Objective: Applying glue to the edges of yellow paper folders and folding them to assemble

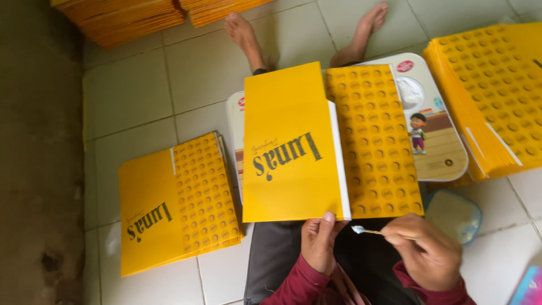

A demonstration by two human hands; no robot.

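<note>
Sitting on the tiled floor [141, 96] with your legs stretched out ahead, you have a yellow folded sheet [293, 141] lying across your lap, over a white tray [440, 113] with a cartoon picture on it. The sheet's long axis runs away from you toward your feet, its plain yellow panel on the left and its patterned panel [375, 141] on the right, with a narrow white strip [339, 164] between them; the lettering on the plain panel reads upside down from where you sit. Your left hand [319, 243] pinches the near edge of the sheet at the foot of that white strip, thumb on top. Your right hand [429, 248] is closed around a thin stick [381, 231] that lies almost level, its white-tipped end pointing left, just short of your left thumb. The hands sit close together but do not touch. A small stack of finished sheets [175, 203] lies on the floor to your left, a taller stack [491, 90] to your right, and a blue-rimmed dish [454, 214] just beside your right hand.
</note>
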